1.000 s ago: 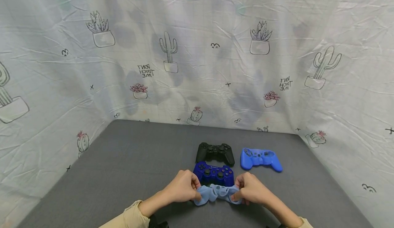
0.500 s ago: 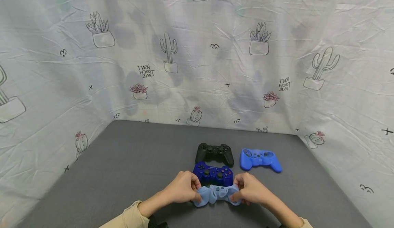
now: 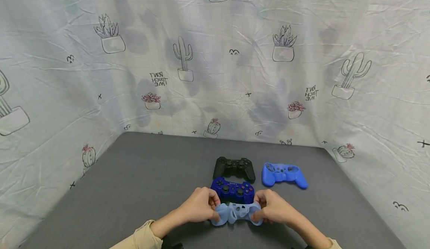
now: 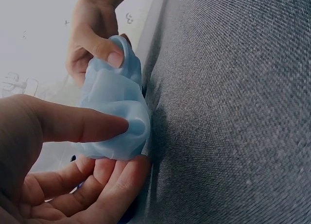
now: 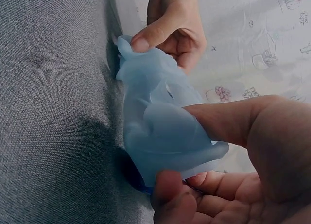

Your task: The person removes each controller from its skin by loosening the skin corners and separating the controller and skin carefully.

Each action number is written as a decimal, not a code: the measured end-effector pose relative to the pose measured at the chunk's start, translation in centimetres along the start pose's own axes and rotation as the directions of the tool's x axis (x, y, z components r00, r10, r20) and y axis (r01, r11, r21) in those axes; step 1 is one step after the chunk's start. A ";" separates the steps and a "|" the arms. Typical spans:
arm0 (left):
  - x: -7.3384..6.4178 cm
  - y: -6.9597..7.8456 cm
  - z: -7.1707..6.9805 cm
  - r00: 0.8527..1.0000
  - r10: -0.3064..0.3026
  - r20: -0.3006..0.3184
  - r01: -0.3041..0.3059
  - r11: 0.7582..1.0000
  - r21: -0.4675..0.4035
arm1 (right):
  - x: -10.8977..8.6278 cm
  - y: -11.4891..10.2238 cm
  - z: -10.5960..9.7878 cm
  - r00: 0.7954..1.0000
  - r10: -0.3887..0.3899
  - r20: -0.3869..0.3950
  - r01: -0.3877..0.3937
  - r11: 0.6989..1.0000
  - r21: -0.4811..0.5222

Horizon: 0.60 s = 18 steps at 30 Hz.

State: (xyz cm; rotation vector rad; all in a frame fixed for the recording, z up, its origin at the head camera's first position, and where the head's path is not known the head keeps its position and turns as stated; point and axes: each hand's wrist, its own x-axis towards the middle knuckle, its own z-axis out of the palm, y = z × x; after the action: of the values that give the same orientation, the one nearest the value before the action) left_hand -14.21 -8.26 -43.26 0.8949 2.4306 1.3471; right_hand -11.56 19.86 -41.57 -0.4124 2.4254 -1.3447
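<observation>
A pale blue, soft silicone controller cover [image 3: 239,212] spans the space between both hands, low over the grey table. My left hand [image 3: 200,205] pinches its left end; in the left wrist view the thumb [image 4: 92,125] presses into the cover while the fingers lie beneath. At the opposite end my right hand [image 3: 273,207] grips the cover, its thumb tucked behind a fold in the right wrist view. Just beyond the cover lies a dark blue game controller [image 3: 233,189], its front edge partly hidden by the cover. A black game controller [image 3: 234,168] sits behind the blue one.
To the right of the controllers rests a bright blue controller cover [image 3: 284,175], with nothing inside it. The grey cloth-covered table [image 3: 151,170] meets a white curtain [image 3: 215,103] printed with cacti at the back and sides.
The pale blue cover's right part has spread a little rounder and tipped slightly toward me. Both hands keep their hold in nearly the same place.
</observation>
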 end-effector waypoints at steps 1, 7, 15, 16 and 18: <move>0.0 0.0 0.0 1.000 0.001 -0.001 -0.001 1.000 -0.005 | 0.0 0.0 0.0 1.000 -0.003 -0.001 0.003 1.000 0.005; -0.1 0.0 -0.1 1.000 0.010 -0.004 -0.011 1.000 -0.028 | -0.1 -0.2 0.0 1.000 -0.029 -0.009 0.029 1.000 0.007; 0.0 -0.1 -0.3 1.000 -0.009 0.000 0.009 1.000 -0.022 | 0.1 0.2 0.1 0.998 -0.059 -0.007 0.059 0.998 -0.019; 0.0 -0.1 -0.3 1.000 -0.012 -0.001 0.012 1.000 -0.022 | 0.2 0.2 0.1 0.998 -0.062 -0.006 0.062 0.998 -0.017; 0.0 -0.1 -0.3 1.000 -0.015 -0.001 0.015 1.000 -0.025 | 0.2 0.3 0.1 0.998 -0.064 -0.003 0.064 0.998 -0.011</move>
State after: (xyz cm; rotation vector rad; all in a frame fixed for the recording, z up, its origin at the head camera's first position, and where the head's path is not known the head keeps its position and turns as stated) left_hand -14.40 -8.48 -43.22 0.8687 2.4110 1.3697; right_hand -11.69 19.84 -41.93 -0.4948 2.4421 -1.3597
